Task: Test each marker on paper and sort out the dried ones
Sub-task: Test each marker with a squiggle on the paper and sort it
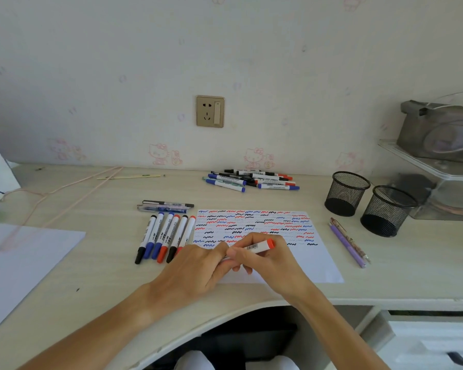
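Both hands meet just in front of the test sheet [316, 263], low over its near edge. Right hand [267, 263] has its grip curled round a red marker [261, 246], red end pointing away and right. Left hand [195, 268] has fingers curled at the marker's other end; that end is hidden, so cap on or coming off, cannot tell (looks like a cap step to me).

Progress, judged from the sheet: upper two thirds packed with red, blue and black squiggles, near third blank. So a good share is tested.
- Left of the sheet: sorted row [163, 236] of six capped markers, side by side, nearly touching the sheet's left edge.
- Just behind that row: two pens [166, 206] lying crosswise.
- Behind the sheet, near the wall: loose pile [251, 179], probably still untested.
- Which group counts as dried, cannot tell.

Room and edges:
- Right of the sheet: two purple pens [349, 243], then two mesh cups [369, 202], both looking empty.
- Bare counter [412, 268] between the sheet and the cups, and more left of the row.
- Counter's front edge curves in close under the wrists, so little room on the near side of the sheet.
- Far left of the sheet: second blank paper [24, 260] overhanging the counter's edge, a pink hanger [72, 188] partly lying on it.
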